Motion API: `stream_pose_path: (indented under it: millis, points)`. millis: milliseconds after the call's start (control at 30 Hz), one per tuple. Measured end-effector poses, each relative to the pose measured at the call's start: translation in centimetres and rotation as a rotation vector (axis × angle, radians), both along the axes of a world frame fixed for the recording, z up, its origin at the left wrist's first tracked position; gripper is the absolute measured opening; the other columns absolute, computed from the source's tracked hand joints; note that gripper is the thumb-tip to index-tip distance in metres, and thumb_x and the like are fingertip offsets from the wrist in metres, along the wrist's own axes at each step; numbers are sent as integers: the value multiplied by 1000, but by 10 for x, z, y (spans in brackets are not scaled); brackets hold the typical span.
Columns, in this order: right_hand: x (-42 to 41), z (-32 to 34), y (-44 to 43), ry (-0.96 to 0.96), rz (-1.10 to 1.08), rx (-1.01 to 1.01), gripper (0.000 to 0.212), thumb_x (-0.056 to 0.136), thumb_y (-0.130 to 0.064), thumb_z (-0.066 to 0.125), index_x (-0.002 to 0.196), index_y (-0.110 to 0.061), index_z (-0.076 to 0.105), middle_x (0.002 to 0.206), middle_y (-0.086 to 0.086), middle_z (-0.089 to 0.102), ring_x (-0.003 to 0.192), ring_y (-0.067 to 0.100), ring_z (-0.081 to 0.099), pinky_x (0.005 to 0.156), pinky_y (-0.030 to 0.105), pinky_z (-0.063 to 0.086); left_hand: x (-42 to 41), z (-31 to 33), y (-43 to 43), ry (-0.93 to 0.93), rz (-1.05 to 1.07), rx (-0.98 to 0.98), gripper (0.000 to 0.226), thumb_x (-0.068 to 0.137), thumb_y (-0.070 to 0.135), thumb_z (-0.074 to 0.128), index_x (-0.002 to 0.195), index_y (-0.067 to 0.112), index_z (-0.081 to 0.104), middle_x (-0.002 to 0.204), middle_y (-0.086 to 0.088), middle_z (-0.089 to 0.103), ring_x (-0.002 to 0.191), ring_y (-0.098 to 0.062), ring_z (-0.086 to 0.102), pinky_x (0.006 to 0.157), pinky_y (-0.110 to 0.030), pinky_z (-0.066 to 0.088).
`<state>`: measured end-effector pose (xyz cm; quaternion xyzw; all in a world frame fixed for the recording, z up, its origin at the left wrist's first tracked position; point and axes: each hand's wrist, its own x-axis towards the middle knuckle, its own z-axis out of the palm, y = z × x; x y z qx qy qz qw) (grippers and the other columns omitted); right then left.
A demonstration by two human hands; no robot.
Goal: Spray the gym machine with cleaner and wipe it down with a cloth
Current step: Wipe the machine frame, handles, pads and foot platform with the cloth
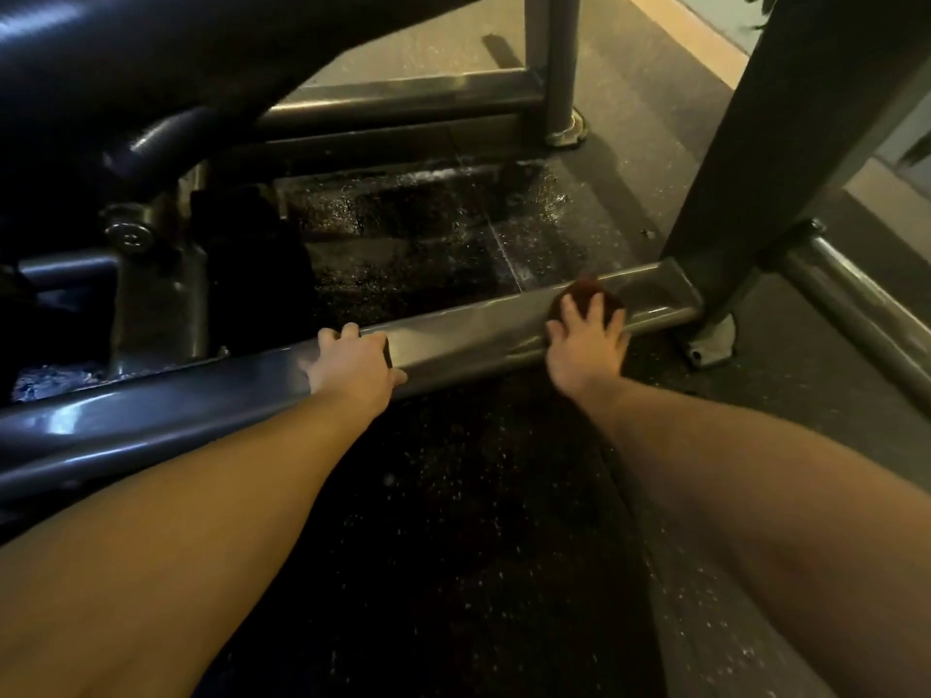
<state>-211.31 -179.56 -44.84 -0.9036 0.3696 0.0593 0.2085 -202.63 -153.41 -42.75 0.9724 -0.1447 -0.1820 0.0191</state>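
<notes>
Left hand (352,362): on the low grey bar (468,335) of the gym machine (166,304), left of centre; its fingers (347,331) curl over the bar's far edge and the thumb lies on the near side, so it grips the bar.
Right hand (584,345): further right on the same bar, laid flat on top of the cloth (587,294); its fingers (569,307) are spread apart and press down rather than close around it.
Cloth: dark, reddish-brown and bunched up, on top of the bar near its right end, just left of where the bar meets the upright post (786,118).
Bar: runs from near left to far right and shines with reflections.
Floor (453,496): dark speckled rubber; a wet, glistening patch (403,219) lies beyond the bar, inside the frame.
Far side: another grey rail (403,100) joins a round leg (561,68) with a foot plate.
Upper left: a black padded part (126,52) hangs over the frame.
</notes>
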Motion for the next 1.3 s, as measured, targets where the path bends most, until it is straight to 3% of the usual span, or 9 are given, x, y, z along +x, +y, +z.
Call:
stream_pose_path:
  millis: [167, 367, 533, 633, 767, 933, 1033, 1200, 1300]
  points:
    - [14, 1, -20, 43, 4, -118, 56, 110, -43, 30, 164, -30, 20, 173, 12, 3, 157, 42, -5, 127, 60, 1, 3, 1, -2, 10, 3, 56, 65, 94, 58, 63, 150, 31, 45, 148, -3, 42, 138, -35, 31, 101, -56, 49]
    - [34, 0, 90, -68, 573, -173, 55, 109, -38, 37, 162, -26, 27, 172, 12, 12, 158, 40, 0, 128, 53, -1, -2, 1, -3, -3, 21, 64, 65, 97, 56, 60, 154, 33, 41, 158, -1, 35, 143, -33, 26, 107, -54, 45]
    - [47, -3, 64, -78, 752, -156, 52, 109, -44, 34, 159, -30, 34, 168, 6, 27, 157, 30, 17, 129, 50, 3, -3, 0, -3, -32, 26, 75, 65, 97, 56, 60, 155, 33, 40, 160, -1, 33, 144, -32, 26, 107, -50, 43]
    - [41, -10, 1, -84, 472, -272, 51, 107, -43, 32, 155, -29, 37, 163, 8, 36, 151, 33, 26, 124, 52, 19, -4, 1, 1, -21, 17, 27, 62, 97, 56, 61, 151, 32, 45, 157, 0, 35, 142, -31, 26, 100, -51, 46]
    - [10, -20, -64, 24, 68, -257, 53, 107, -35, 32, 160, -23, 32, 171, 13, 13, 157, 43, 5, 126, 62, 4, -1, -1, 1, -24, 7, 56, 60, 96, 58, 60, 149, 32, 46, 153, 0, 37, 139, -31, 27, 97, -50, 47]
    - [-4, -9, 17, -218, -381, 193, 62, 111, -27, 37, 166, -24, 8, 170, 19, -10, 158, 38, 3, 129, 50, 12, -2, -1, 0, -31, -8, 86, 64, 96, 60, 57, 152, 33, 42, 153, 0, 38, 139, -32, 28, 101, -52, 48]
    - [-4, -2, 74, -262, -314, 358, 61, 111, -26, 38, 166, -24, 12, 169, 22, -14, 156, 41, 13, 128, 45, 19, -3, -1, 2, -35, -15, 51, 65, 97, 60, 58, 154, 34, 40, 155, 0, 37, 141, -31, 28, 105, -53, 45]
    - [-16, 21, 131, -257, -254, 613, 52, 109, -20, 46, 160, -21, 36, 166, 13, 30, 147, 29, 39, 122, 37, 27, -10, 1, 18, 4, -88, 16, 67, 102, 44, 57, 161, 30, 27, 169, -2, 19, 154, -29, 16, 120, -56, 31]
    - [-20, 33, 158, -295, -228, 794, 33, 106, -23, 53, 138, -20, 63, 136, 7, 64, 127, 25, 59, 116, 45, 43, -22, 9, 47, 88, -120, -44, 60, 101, 39, 60, 156, 28, 38, 165, -3, 27, 151, -28, 23, 121, -49, 32]
